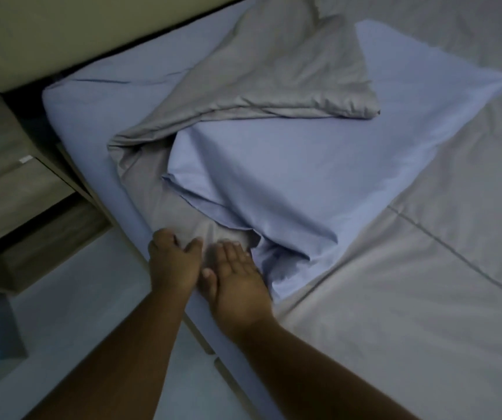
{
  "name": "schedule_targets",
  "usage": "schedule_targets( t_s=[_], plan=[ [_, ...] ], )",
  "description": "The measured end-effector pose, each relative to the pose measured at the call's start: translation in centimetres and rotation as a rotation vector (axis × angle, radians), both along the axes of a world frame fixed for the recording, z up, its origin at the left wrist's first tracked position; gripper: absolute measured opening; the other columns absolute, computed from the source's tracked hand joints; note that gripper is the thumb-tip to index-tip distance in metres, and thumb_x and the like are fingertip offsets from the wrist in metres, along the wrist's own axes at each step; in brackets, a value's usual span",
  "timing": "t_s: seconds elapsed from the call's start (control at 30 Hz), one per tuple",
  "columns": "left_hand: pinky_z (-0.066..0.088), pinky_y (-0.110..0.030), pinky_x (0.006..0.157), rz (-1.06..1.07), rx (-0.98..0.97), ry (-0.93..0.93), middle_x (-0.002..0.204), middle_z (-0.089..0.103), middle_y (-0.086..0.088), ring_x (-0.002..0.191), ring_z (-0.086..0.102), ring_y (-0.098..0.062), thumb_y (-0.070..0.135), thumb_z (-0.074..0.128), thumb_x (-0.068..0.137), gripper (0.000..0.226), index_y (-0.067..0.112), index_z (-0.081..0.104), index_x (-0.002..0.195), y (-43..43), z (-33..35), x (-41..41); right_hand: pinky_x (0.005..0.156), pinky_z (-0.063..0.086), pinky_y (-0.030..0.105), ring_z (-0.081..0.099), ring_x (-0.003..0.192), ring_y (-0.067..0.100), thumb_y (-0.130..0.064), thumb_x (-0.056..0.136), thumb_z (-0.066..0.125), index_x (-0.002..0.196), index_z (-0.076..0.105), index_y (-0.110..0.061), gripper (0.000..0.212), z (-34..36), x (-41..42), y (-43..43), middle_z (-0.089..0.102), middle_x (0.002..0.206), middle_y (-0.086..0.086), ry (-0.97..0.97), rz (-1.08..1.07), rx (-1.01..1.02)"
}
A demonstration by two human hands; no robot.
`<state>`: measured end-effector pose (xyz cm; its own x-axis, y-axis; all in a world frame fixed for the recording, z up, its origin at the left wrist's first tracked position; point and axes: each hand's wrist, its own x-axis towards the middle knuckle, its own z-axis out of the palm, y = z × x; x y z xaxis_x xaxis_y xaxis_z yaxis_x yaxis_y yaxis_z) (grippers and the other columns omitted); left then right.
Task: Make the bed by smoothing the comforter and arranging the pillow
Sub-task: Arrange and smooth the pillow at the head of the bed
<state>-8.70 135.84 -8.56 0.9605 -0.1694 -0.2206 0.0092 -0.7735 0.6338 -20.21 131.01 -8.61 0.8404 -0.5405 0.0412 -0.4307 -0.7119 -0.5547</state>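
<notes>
A grey comforter point(425, 283) covers the right part of the bed, and its upper corner point(274, 77) is folded back in a crumpled heap. A light blue pillow point(319, 165) lies on top of it, partly wrapped by the grey fold. Both my hands rest at the bed's left edge on the bunched grey fabric. My left hand point(172, 262) curls its fingers over the grey fabric at the edge. My right hand point(237, 280) lies flat with fingers together against the pillowcase's open end. Whether the left hand pinches the cloth is unclear.
A light blue fitted sheet point(98, 104) covers the mattress at the top left. A beige headboard point(62, 34) runs along the top left. A wooden bedside table point(16, 189) stands left of the bed, with pale floor point(92, 313) beneath me.
</notes>
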Motion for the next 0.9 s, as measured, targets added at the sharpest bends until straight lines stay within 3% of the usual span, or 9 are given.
schedule_targets(
  t_s=[0.03,0.1,0.3,0.4,0.5,0.6,0.73,0.9],
  plan=[
    [0.048,-0.045,0.090,-0.035,0.042,-0.039,0.116,0.055,-0.026,0.104,0.056,-0.043,0.030,0.072,0.076,0.052,0.000,0.053,0.116,-0.5,0.9,0.7,0.110,0.028,0.041,0.051,0.127,0.025,-0.042,0.096,0.024,0.130,0.056,-0.006,0.059,1.0,0.8,-0.4,0.057,0.134,0.013,-0.030,0.047,0.024],
    [0.044,-0.046,0.099,-0.112,0.076,-0.129,0.132,0.045,-0.022,0.116,0.049,-0.041,0.028,0.070,0.080,0.059,0.007,0.047,0.130,-1.8,2.7,1.9,0.108,0.028,0.043,0.054,0.124,0.026,-0.037,0.093,0.030,0.125,0.059,-0.005,0.054,2.8,2.5,-2.2,0.060,0.130,0.013,-0.098,0.053,-0.017],
    [0.030,-0.042,0.109,-0.334,0.081,-0.379,0.148,0.035,-0.013,0.134,0.034,-0.033,0.032,0.062,0.086,0.064,0.015,0.036,0.142,-9.5,7.7,4.6,0.116,0.021,0.039,0.038,0.136,0.031,-0.036,0.098,0.033,0.136,0.048,-0.003,0.052,7.7,6.0,-13.2,0.047,0.142,0.017,-0.147,0.019,-0.139],
    [0.025,-0.042,0.113,-0.487,0.100,-0.501,0.151,0.034,-0.013,0.139,0.031,-0.032,0.042,0.054,0.087,0.063,0.017,0.038,0.143,-14.2,9.4,5.0,0.117,0.015,0.040,0.028,0.142,0.030,-0.043,0.096,0.018,0.141,0.039,-0.004,0.064,9.0,5.9,-19.5,0.037,0.149,0.016,-0.107,-0.038,-0.186],
    [0.023,-0.041,0.115,-0.635,0.118,-0.517,0.155,0.029,-0.008,0.142,0.026,-0.030,0.042,0.053,0.089,0.061,0.021,0.037,0.144,-18.7,10.5,4.6,0.118,0.015,0.041,0.027,0.142,0.030,-0.046,0.097,0.022,0.142,0.038,-0.006,0.062,9.8,4.5,-25.2,0.037,0.150,0.014,-0.079,-0.186,-0.221],
    [0.027,-0.045,0.114,-0.770,0.137,-0.606,0.154,0.032,-0.007,0.138,0.031,-0.035,0.053,0.036,0.082,0.067,0.023,0.041,0.142,-22.8,11.3,4.0,0.118,0.010,0.040,0.019,0.145,0.027,-0.044,0.099,0.033,0.145,0.033,-0.009,0.058,10.2,2.6,-29.8,0.031,0.154,0.010,-0.015,-0.307,-0.235],
    [0.021,-0.044,0.117,-0.897,0.156,-0.617,0.158,0.024,-0.002,0.143,0.023,-0.031,0.042,0.046,0.088,0.061,0.026,0.034,0.146,-27.5,11.3,3.1,0.119,0.006,0.039,0.013,0.146,0.025,-0.044,0.100,0.029,0.147,0.027,-0.010,0.058,10.2,0.8,-33.6,0.025,0.156,0.008,0.058,-0.413,-0.240],
    [0.007,-0.038,0.119,-1.084,0.186,-0.640,0.161,0.011,0.004,0.147,0.012,-0.023,0.044,0.044,0.093,0.062,0.031,0.021,0.149,-32.6,10.3,2.8,0.119,0.006,0.039,0.011,0.147,0.024,-0.042,0.101,0.025,0.148,0.025,-0.011,0.056,9.3,0.9,-36.0,0.022,0.157,0.007,0.104,-0.498,-0.258]
  ],
)
